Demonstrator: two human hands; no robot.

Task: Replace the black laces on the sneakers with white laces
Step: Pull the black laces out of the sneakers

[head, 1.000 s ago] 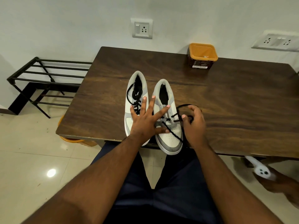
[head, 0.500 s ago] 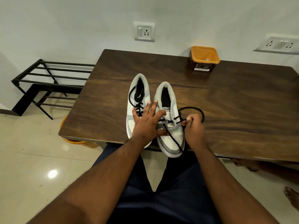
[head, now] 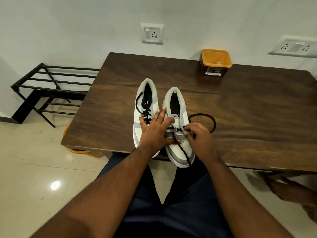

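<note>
Two white and grey sneakers stand side by side at the near edge of the wooden table [head: 248,109], toes toward me. The left sneaker [head: 151,102] keeps its black lace threaded. On the right sneaker [head: 180,148] the black lace [head: 211,120] is partly pulled out; one loop lies on the table to the right and one end trails over the toe. My left hand [head: 154,131] lies flat with spread fingers across both sneakers and holds them down. My right hand [head: 199,136] pinches the black lace at the lower eyelets of the right sneaker.
An orange-rimmed brown tub [head: 216,63] stands at the table's far edge. A black metal rack [head: 51,88] stands on the floor to the left. Another person's foot [head: 291,191] shows under the table at the right. An orange basin [head: 75,149] peeks out below the table's left corner.
My right hand has moved in from the table beside the shoe to its eyelets and taken the lace in a pinch. My left hand's fingers have drawn slightly together.
</note>
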